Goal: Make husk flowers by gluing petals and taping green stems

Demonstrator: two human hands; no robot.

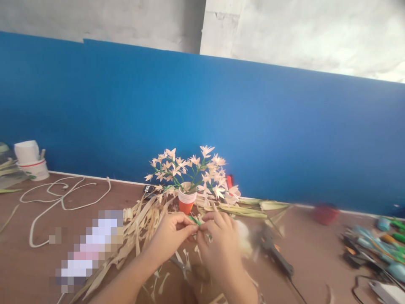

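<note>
My left hand (171,236) and my right hand (218,242) meet over the table, fingers pinched together on a small green stem piece (194,220) between them. Just behind them stands an orange and white paper cup (186,202) filled with pale handmade flowers (190,169) on green stems. Pale dried leaf strips (139,223) lie spread to the left of my left hand. Scissors (186,268) lie on the table under my wrists, partly hidden.
A black glue gun (275,251) lies right of my right hand. A white cord (60,198) loops at the left, with stacked white cups (30,158) behind. Green and teal tools (379,249) crowd the far right. A blue board (221,126) backs the brown table (316,261).
</note>
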